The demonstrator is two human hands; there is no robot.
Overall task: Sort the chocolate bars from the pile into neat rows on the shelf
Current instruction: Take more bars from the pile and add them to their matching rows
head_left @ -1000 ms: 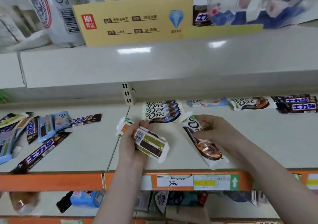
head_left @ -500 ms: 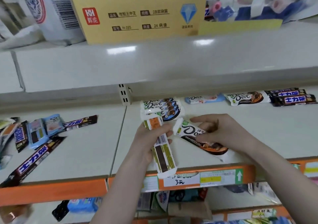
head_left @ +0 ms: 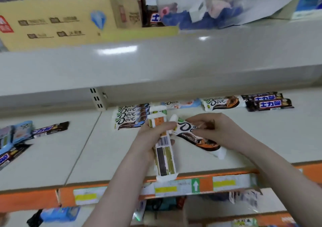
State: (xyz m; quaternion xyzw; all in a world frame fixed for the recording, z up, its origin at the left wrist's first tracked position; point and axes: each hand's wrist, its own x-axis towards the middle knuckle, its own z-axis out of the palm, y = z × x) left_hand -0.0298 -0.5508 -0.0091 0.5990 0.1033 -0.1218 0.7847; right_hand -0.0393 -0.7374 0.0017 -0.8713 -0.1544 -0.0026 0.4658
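Grey metal store shelving (head_left: 174, 66) | orange price strip (head_left: 29, 200) on front edge | ceiling-light glare up top | yellow carton (head_left: 52, 21) above

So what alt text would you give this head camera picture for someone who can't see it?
A person's left hand grips a white bar back side up, while the right hand holds a Dove bar just above a pale shelf. Sorted Dove bars lie at the back; a loose pile lies to the left.
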